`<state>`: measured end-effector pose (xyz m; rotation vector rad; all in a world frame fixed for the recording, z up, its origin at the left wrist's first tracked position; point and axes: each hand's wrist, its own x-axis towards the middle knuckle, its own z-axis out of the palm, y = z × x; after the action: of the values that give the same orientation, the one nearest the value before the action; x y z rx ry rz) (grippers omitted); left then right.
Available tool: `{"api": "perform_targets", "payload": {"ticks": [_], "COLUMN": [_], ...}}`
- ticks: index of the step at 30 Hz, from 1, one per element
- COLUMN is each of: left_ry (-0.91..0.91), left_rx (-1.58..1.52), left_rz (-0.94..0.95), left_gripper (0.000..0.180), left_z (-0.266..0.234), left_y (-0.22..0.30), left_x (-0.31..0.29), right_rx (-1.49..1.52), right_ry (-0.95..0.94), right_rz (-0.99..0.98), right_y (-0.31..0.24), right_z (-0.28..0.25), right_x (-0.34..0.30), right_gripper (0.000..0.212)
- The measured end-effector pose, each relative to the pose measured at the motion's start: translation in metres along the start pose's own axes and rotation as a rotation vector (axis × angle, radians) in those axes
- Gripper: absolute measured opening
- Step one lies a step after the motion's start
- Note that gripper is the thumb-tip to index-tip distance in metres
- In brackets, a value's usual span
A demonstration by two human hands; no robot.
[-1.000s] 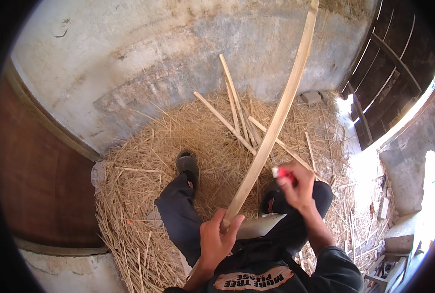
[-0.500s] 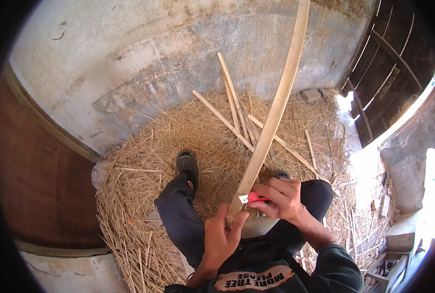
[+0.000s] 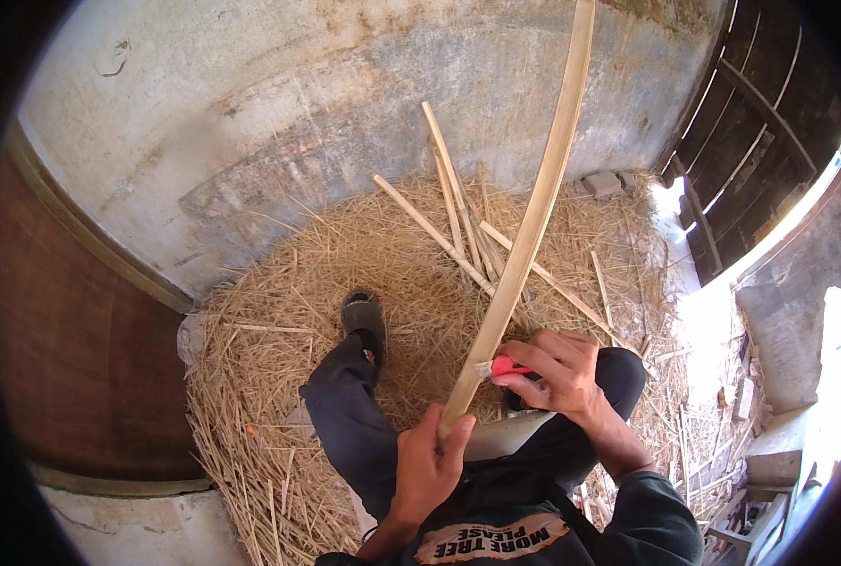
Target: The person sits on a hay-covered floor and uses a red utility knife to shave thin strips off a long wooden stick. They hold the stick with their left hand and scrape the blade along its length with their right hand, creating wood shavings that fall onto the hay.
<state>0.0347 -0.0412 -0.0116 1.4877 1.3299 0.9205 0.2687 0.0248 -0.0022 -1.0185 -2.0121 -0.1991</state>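
Note:
A long pale strip of split bamboo slants up from my lap past the top edge of the view. Around its near end my left hand is closed, thumb on the right side and fingers on the left. My right hand grips a red utility knife over my right knee. The knife's short blade touches the right edge of the strip, a little beyond my left hand. Much of the knife's handle is hidden in my fingers.
Several cut bamboo pieces lie crossed on the straw-like shavings before me, some leaning against the stained wall. A brown panel stands at left, dark slatted boards at upper right. Bricks sit by the wall.
My right hand and the knife have moved up and away along the strip, farther from my left hand. The left hand keeps its grip near the strip's end.

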Motion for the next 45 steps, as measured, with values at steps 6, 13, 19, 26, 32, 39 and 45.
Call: {"api": "perform_targets", "payload": {"ticks": [6,13,19,26,32,39,45], "left_ry": [-0.066,-0.146,-0.203,-0.25,-0.297,-0.205,0.175], "left_rx": [0.044,0.035,-0.015,0.022,0.014,0.056,0.327], "left_rz": [-0.057,-0.132,-0.172,-0.214,-0.272,-0.271,-0.078], "left_gripper": [0.035,0.036,0.033,0.034,0.036,0.034,0.033], "left_z": [-0.004,-0.01,-0.016,-0.028,-0.04,-0.059,-0.06], "left_y": [-0.007,-0.028,-0.039,-0.048,-0.055,-0.083,-0.052], "left_x": [-0.015,-0.032,-0.045,-0.051,-0.063,-0.075,-0.035], "right_rx": [-0.036,-0.031,-0.014,-0.148,-0.223,-0.216,-0.468], "right_ry": [0.142,0.085,0.189,0.139,0.285,0.0,-1.153], "right_rz": [0.218,0.4,0.472,0.625,0.637,0.901,0.927], "right_y": [0.028,0.064,0.114,0.159,0.255,0.352,0.315], "right_z": [-0.006,-0.029,-0.034,-0.039,-0.056,-0.098,-0.043], "right_x": [0.009,0.02,0.025,0.033,0.038,0.003,-0.051], "right_gripper": [0.027,0.025,0.026,0.03,0.043,0.051,0.073]}}
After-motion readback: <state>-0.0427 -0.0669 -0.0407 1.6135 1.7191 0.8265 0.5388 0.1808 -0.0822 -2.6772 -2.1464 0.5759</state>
